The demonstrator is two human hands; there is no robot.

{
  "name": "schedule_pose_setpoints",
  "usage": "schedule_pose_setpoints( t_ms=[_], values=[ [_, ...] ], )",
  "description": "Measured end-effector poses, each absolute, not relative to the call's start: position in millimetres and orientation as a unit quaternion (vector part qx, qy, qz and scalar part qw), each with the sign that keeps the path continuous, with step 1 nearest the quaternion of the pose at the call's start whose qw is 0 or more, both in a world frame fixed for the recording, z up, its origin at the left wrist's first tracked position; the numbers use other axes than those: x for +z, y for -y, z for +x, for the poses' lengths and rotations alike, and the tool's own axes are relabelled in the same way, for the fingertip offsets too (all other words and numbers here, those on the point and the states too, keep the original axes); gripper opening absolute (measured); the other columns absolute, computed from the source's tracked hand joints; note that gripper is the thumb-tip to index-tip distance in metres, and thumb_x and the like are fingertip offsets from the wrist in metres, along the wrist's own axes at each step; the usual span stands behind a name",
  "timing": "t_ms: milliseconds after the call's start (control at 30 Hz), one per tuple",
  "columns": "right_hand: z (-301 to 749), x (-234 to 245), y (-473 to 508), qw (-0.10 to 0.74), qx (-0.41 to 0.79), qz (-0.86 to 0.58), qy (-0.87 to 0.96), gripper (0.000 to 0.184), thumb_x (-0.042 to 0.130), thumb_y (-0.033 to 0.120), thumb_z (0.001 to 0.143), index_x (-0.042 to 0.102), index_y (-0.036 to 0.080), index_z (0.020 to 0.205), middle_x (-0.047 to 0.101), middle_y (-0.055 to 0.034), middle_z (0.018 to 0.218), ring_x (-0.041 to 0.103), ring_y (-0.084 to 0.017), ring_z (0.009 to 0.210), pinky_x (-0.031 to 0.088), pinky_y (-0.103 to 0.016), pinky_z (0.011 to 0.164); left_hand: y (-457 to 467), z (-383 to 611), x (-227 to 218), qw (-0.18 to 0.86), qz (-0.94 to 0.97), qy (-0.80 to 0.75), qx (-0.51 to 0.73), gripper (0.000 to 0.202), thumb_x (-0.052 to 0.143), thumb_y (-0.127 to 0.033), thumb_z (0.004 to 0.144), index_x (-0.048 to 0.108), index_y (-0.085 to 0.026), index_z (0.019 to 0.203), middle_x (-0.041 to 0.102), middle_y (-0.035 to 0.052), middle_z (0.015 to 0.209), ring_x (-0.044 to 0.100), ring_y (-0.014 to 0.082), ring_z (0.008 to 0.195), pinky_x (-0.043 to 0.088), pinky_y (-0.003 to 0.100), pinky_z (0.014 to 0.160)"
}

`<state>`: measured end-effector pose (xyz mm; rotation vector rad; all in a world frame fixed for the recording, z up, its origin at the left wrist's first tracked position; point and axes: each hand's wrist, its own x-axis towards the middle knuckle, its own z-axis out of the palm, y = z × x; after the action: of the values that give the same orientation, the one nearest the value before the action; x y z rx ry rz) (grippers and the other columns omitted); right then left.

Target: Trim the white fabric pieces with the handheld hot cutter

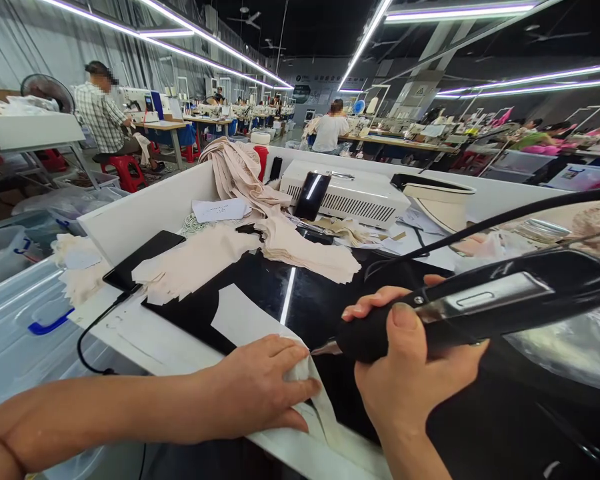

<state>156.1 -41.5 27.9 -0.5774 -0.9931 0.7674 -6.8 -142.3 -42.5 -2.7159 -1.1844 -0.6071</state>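
My right hand (415, 373) is wrapped round a black corded power tool (480, 300) with a silver plate on its side and a pointed metal tip. That tip touches or nearly touches the edge of a pale fabric piece (325, 407), beside my left fingertips. My left hand (275, 380) pinches this fabric near the front edge of a glossy black board (340, 300). From under the left hand a white, paper-like strip (245, 313) runs up and left; whether it is joined to the fabric is hidden. Cream fabric pieces lie stacked (305, 250) beyond, with another pile (195, 263) to the left.
A white vented machine (345, 193) and a phone (313, 195) stand at the back. Low white walls (150, 213) bound the table. A black cable (505, 227) arches over the right side. Clear plastic bins (25, 327) sit at left. Other people work at sewing tables beyond.
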Motion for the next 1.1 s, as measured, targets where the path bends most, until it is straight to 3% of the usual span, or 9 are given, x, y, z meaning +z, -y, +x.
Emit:
schedule_pose_setpoints(
  t_ms=[200, 300, 367, 433, 533, 700, 867, 1000, 1100],
  values=[
    [157, 19, 42, 0.744, 0.36, -0.299, 0.477, 0.045, 0.099, 0.044, 0.089, 0.066, 0.03, 0.116, 0.074, 0.0089, 0.082, 0.066, -0.015, 0.059, 0.063, -0.032, 0.059, 147, -6, -38, 0.007, -0.891, 0.404, -0.206, 0.06, 0.093, -0.058, 0.112, 0.079, -0.018, 0.154, 0.08, 0.0233, 0.155, 0.079, 0.0374, 0.148, 0.065, 0.049, 0.131],
    [157, 19, 43, 0.732, 0.376, -0.283, 0.491, 0.04, 0.095, 0.04, 0.091, 0.061, 0.031, 0.11, 0.074, 0.0098, 0.08, 0.067, -0.014, 0.058, 0.062, -0.029, 0.058, 149, -12, -33, -0.077, -0.869, 0.43, -0.233, 0.056, 0.082, -0.035, 0.121, 0.067, -0.02, 0.172, 0.083, 0.017, 0.158, 0.082, 0.0296, 0.145, 0.069, 0.04, 0.125],
    [158, 20, 42, 0.727, 0.373, -0.273, 0.508, 0.04, 0.094, 0.041, 0.093, 0.059, 0.031, 0.107, 0.073, 0.0103, 0.078, 0.067, -0.013, 0.057, 0.061, -0.027, 0.057, 145, -21, -32, -0.085, -0.862, 0.429, -0.256, 0.05, 0.066, -0.014, 0.121, 0.068, -0.02, 0.171, 0.086, 0.0144, 0.156, 0.084, 0.0254, 0.141, 0.069, 0.038, 0.125],
    [159, 23, 41, 0.724, 0.361, -0.275, 0.519, 0.04, 0.094, 0.042, 0.093, 0.058, 0.031, 0.106, 0.073, 0.0103, 0.078, 0.067, -0.013, 0.058, 0.061, -0.027, 0.058, 138, -32, -34, -0.074, -0.875, 0.404, -0.258, 0.059, 0.055, 0.003, 0.108, 0.077, -0.019, 0.158, 0.088, 0.0126, 0.152, 0.085, 0.0242, 0.14, 0.069, 0.037, 0.124],
    [164, 27, 39, 0.724, 0.351, -0.279, 0.524, 0.04, 0.095, 0.043, 0.093, 0.06, 0.031, 0.107, 0.075, 0.01, 0.08, 0.068, -0.013, 0.059, 0.062, -0.028, 0.06, 127, -48, -39, -0.076, -0.885, 0.4, -0.225, 0.076, 0.051, 0.011, 0.089, 0.084, -0.025, 0.147, 0.089, 0.0072, 0.15, 0.086, 0.0242, 0.138, 0.072, 0.037, 0.119],
    [182, 36, 36, 0.707, 0.368, -0.279, 0.535, 0.053, 0.101, 0.048, 0.086, 0.059, 0.032, 0.113, 0.076, 0.0099, 0.084, 0.067, -0.014, 0.062, 0.062, -0.029, 0.06, 121, -47, -42, -0.033, -0.893, 0.417, -0.165, 0.072, 0.055, 0.015, 0.092, 0.084, -0.025, 0.144, 0.087, 0.0095, 0.148, 0.085, 0.0255, 0.132, 0.07, 0.032, 0.11],
    [199, 54, 42, 0.646, 0.332, -0.343, 0.596, 0.049, 0.103, 0.047, 0.082, 0.063, 0.031, 0.105, 0.078, 0.0067, 0.088, 0.072, -0.017, 0.071, 0.068, -0.035, 0.073, 118, -12, -42, 0.058, -0.873, 0.472, -0.114, 0.031, 0.066, 0.003, 0.108, 0.083, -0.021, 0.119, 0.081, 0.0069, 0.109, 0.078, 0.0249, 0.092, 0.064, 0.031, 0.087],
    [203, 61, 49, 0.663, 0.265, -0.385, 0.585, 0.049, 0.101, 0.048, 0.078, 0.063, 0.031, 0.103, 0.077, 0.0066, 0.083, 0.073, -0.02, 0.07, 0.068, -0.037, 0.072, 116, 9, -32, 0.058, -0.865, 0.492, -0.084, 0.021, 0.07, -0.008, 0.114, 0.082, -0.02, 0.127, 0.079, 0.007, 0.108, 0.078, 0.0238, 0.089, 0.062, 0.029, 0.08],
    [207, 60, 53, 0.669, 0.25, -0.404, 0.571, 0.049, 0.1, 0.05, 0.077, 0.063, 0.031, 0.103, 0.079, 0.0064, 0.082, 0.074, -0.02, 0.068, 0.066, -0.037, 0.069, 116, 14, -19, 0.039, -0.857, 0.509, -0.067, 0.013, 0.07, -0.013, 0.117, 0.081, -0.019, 0.119, 0.077, 0.0058, 0.103, 0.079, 0.0233, 0.084, 0.06, 0.03, 0.073]
  ],
)
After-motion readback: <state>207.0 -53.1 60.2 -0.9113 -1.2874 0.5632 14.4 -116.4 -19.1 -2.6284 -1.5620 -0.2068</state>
